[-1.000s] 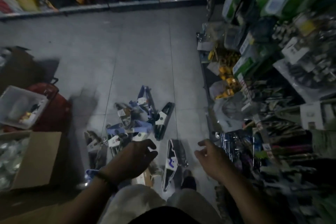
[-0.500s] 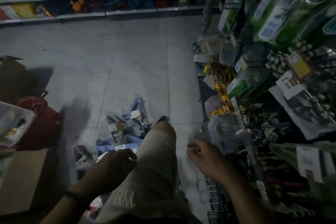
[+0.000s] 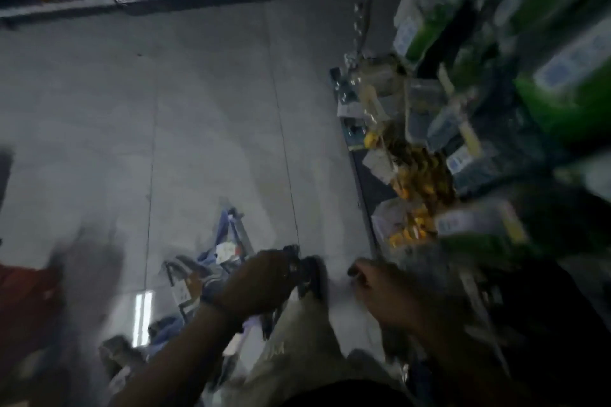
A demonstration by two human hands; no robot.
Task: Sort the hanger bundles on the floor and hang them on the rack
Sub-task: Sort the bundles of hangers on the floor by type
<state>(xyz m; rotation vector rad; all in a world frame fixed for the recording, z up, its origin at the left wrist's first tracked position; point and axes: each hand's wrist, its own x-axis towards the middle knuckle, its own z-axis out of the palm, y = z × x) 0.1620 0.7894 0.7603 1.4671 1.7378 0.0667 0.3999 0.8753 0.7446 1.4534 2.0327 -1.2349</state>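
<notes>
**Step in hand (judged):** lift one bundle clear of the pile and take it to the rack.

**Layout**
- The floor [image 3: 205, 116] carries the work.
- The rack [image 3: 469, 129] stands along the right edge of the floor and is crowded with packaged goods. Motion blur hides any free hook.
- The pile of hanger bundles [image 3: 211, 264] lies on the floor close to the person, left of the rack's foot and apart from it.
- A trouser leg [image 3: 297, 350] rises between the two hands.

**Hands**
- The left hand [image 3: 261, 281] is over the right side of the pile. Its fingers appear curled round a dark bundle [image 3: 305, 269], which sticks out past the fingertips and shows again below the palm. Blur makes this a probable reading, not a certain one.
- The right hand [image 3: 386, 297] is near the foot of the rack, well to the right of the pile, with bent fingers. It cannot be told whether it holds anything.

**Procedure (advice)**
1. Grip the bundle near its middle so that neither end swings.
2. Lift it straight up, because neighbouring bundles overlap and their hooks may snag.
3. Use the right hand to part the goods on the rack and expose a hook.
4. Keep the bundle clear of the raised leg while carrying it across.
</notes>
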